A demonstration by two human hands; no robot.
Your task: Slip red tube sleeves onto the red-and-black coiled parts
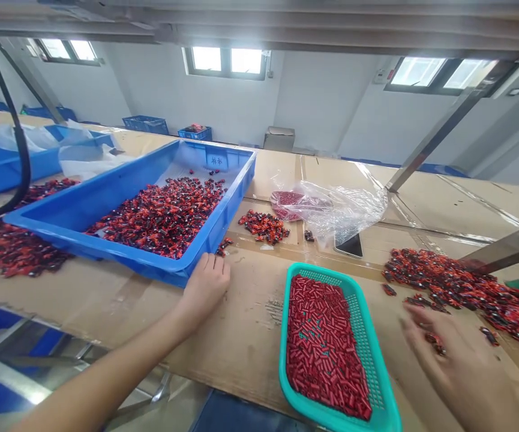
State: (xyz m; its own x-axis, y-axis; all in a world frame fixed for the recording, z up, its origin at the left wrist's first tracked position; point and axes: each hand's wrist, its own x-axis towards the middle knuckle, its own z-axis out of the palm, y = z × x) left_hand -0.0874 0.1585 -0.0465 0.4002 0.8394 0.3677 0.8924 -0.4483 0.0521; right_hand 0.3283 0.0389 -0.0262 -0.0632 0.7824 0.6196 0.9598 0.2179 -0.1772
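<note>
My left hand [206, 281] rests at the near right corner of a large blue tray [237, 201], its fingers curled and their tips hidden from me. Inside the tray lies a heap of small red and black parts [164, 213]. Smeared by motion, my right hand [455, 360] is low over the cardboard on the right. A few loose red and black parts [434, 343] show by its fingers, close to a bigger pile of them [448, 279]. Between my hands a green basket [293, 384] holds many short dark red tubes [322, 342].
Beyond the basket lie a small pile of parts [263, 226], a clear plastic bag [353, 204] with red pieces, and a phone [350, 245]. More parts [25, 249] spread left of the tray. Metal posts [443, 129] rise on the right; a black cable [21, 150] hangs at left.
</note>
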